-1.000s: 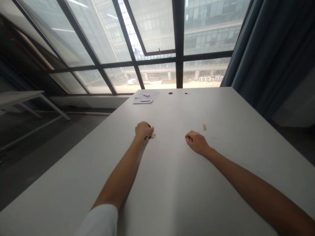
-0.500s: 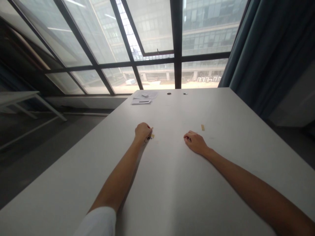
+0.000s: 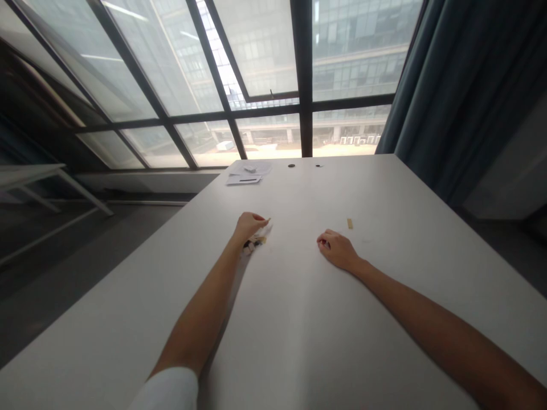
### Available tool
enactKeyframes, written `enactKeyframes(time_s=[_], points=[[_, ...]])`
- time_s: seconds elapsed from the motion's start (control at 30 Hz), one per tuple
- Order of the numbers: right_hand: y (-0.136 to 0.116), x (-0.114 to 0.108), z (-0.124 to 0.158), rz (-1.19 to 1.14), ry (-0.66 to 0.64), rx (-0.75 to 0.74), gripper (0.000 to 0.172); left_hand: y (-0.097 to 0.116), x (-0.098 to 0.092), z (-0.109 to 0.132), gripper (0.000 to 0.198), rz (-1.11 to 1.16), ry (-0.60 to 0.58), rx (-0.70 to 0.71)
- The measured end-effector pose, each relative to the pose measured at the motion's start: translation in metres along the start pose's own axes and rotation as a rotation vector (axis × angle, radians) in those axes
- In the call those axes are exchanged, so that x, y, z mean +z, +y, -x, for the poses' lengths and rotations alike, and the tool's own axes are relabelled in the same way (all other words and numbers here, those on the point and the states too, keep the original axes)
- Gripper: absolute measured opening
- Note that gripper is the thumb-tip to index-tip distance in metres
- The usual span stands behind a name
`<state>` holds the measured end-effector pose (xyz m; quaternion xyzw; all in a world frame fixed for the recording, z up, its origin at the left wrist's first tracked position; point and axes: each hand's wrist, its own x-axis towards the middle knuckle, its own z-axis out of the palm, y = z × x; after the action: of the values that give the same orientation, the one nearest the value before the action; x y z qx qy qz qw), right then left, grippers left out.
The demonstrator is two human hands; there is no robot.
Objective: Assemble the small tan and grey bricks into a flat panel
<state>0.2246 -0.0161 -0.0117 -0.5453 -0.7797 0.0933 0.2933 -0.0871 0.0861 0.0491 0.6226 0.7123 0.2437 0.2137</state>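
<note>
My left hand (image 3: 250,225) is a little above the white table, thumb and fingers pinched on a small tan piece (image 3: 269,220) that sticks out past the fingertips. Partly behind that wrist lies a small heap of pieces (image 3: 249,249), tan, pale and dark, too small to name. My right hand (image 3: 338,249) rests on the tabletop with its fingers curled together; whatever they hold, if anything, is hidden. Beyond it and to the right, a flat yellowish strip (image 3: 349,224) lies by itself on the table.
The white table (image 3: 299,319) reaches back to a window wall. Papers (image 3: 244,179) with a small object on top lie at its far left. Two round dark spots (image 3: 291,165) mark the back edge. A blue curtain (image 3: 431,102) hangs right; another table (image 3: 34,171) stands left.
My left hand has lifted off the heap, moving slightly forward and right with the small tan piece, and more of the heap shows. My right hand stays nearly in place.
</note>
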Motion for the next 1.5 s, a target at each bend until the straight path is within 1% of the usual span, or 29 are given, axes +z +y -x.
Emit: enactKeyframes(time_s=[0.1, 0.2, 0.33, 0.43, 0.5, 0.6, 0.7, 0.8, 0.9, 1.07, 1.17, 1.23, 1.27, 1.33, 1.4, 1.47, 1.5], points=[[0.0, 0.001, 0.0, -0.021, 0.017, 0.001, 0.014, 0.015, 0.001, 0.01, 0.028, 0.177, -0.058, 0.03], [0.001, 0.002, 0.0, -0.051, 0.041, -0.006, 0.013, 0.031, 0.008, 0.023, 0.032, 0.304, -0.151, 0.051], [0.003, 0.002, -0.001, -0.12, 0.104, -0.025, 0.013, 0.05, 0.02, 0.04, 0.041, 0.456, -0.281, 0.0], [0.003, 0.0, -0.002, -0.19, 0.19, -0.033, 0.016, 0.062, 0.033, 0.054, 0.044, 0.602, -0.339, -0.038], [0.003, -0.002, -0.002, -0.225, 0.242, -0.05, 0.023, 0.068, 0.044, 0.062, 0.044, 0.694, -0.365, -0.051], [0.0, -0.004, -0.002, -0.249, 0.299, -0.092, 0.041, 0.075, 0.06, 0.074, 0.044, 0.82, -0.414, -0.061], [-0.004, -0.007, -0.001, -0.255, 0.315, -0.119, 0.057, 0.079, 0.072, 0.084, 0.043, 0.921, -0.46, -0.065], [-0.008, -0.008, 0.0, -0.257, 0.314, -0.133, 0.064, 0.079, 0.082, 0.09, 0.043, 1.004, -0.504, -0.086], [-0.01, -0.008, 0.001, -0.264, 0.319, -0.155, 0.06, 0.078, 0.09, 0.094, 0.042, 1.064, -0.549, -0.106], [-0.01, -0.008, 0.0, -0.282, 0.327, -0.197, 0.041, 0.075, 0.1, 0.096, 0.04, 1.176, -0.635, -0.107], [-0.009, -0.008, 0.0, -0.288, 0.316, -0.197, 0.035, 0.073, 0.103, 0.095, 0.042, 1.181, -0.666, -0.093], [-0.008, -0.008, 0.0, -0.288, 0.308, -0.188, 0.034, 0.072, 0.102, 0.094, 0.042, 1.123, -0.66, -0.063], [-0.008, -0.008, 0.0, -0.287, 0.306, -0.184, 0.034, 0.071, 0.101, 0.092, 0.042, 1.075, -0.638, -0.042], [-0.007, -0.008, 0.001, -0.288, 0.308, -0.183, 0.035, 0.068, 0.097, 0.088, 0.041, 0.958, -0.549, 0.026], [-0.006, -0.009, 0.001, -0.291, 0.312, -0.185, 0.036, 0.064, 0.093, 0.082, 0.039, 0.842, -0.416, 0.161], [-0.005, -0.01, 0.001, -0.295, 0.307, -0.181, 0.036, 0.06, 0.091, 0.077, 0.037, 0.739, -0.283, 0.347], [-0.005, -0.011, 0.001, -0.298, 0.301, -0.178, 0.036, 0.058, 0.09, 0.075, 0.037, 0.694, -0.235, 0.436]])
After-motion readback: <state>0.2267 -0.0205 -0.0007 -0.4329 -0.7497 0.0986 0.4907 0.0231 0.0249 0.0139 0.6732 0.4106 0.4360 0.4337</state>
